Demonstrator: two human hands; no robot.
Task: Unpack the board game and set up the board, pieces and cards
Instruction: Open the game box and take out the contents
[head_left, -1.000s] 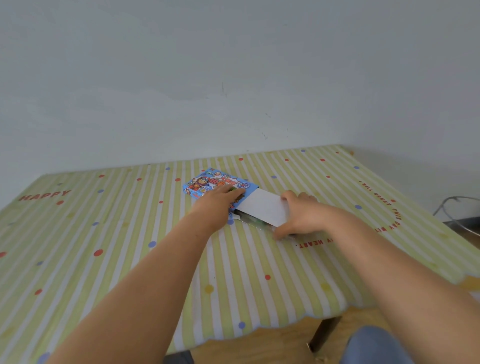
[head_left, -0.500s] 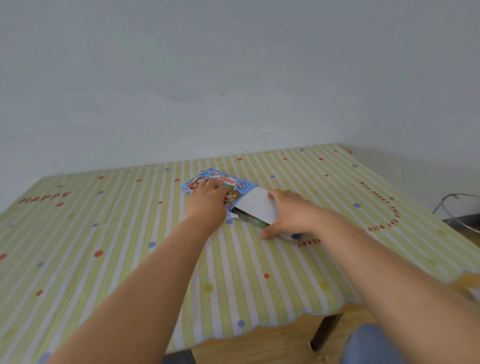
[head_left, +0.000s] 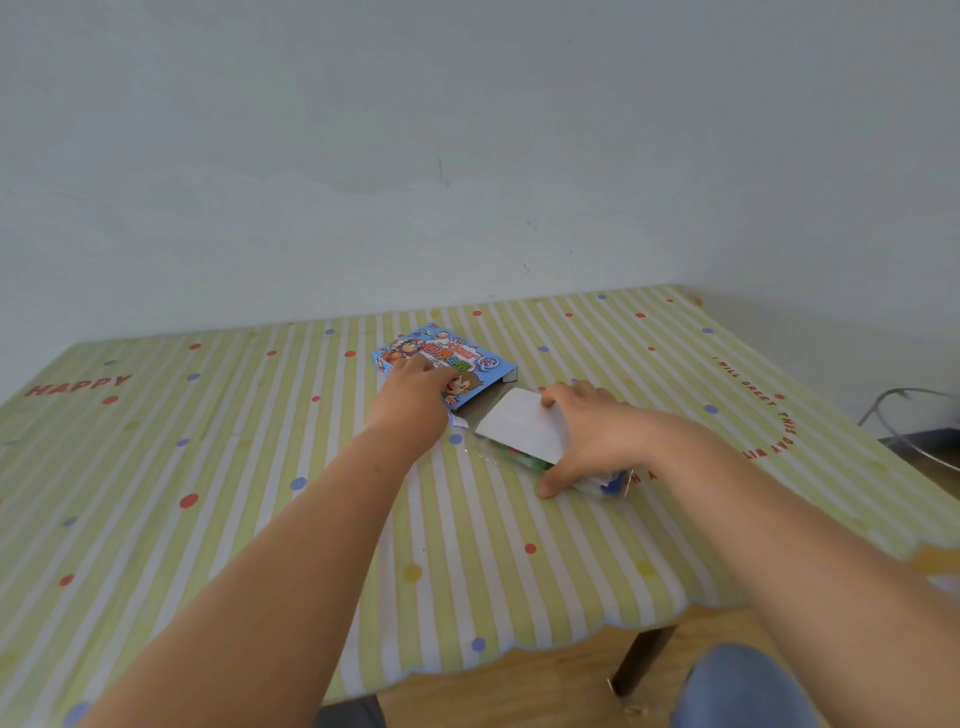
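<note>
Unpacking has barely begun. The game box (head_left: 470, 358) lies flat toward 12 o'clock on the striped table (head_left: 208, 467), and the left hand (head_left: 415, 400) presses on its lid with fingers laid fairly straight, holding nothing. At 4 o'clock from the box, the right hand (head_left: 587, 434) clasps a white folded sheet (head_left: 519, 423) stacked on a clear bag (head_left: 511, 457) of coloured pieces, thumb curled under. Unfolding, sorting and laying out are all left; no cards are visible. Compared with 0.5 s ago, the bundle has slid fully clear of the box mouth, leaving a gap.
</note>
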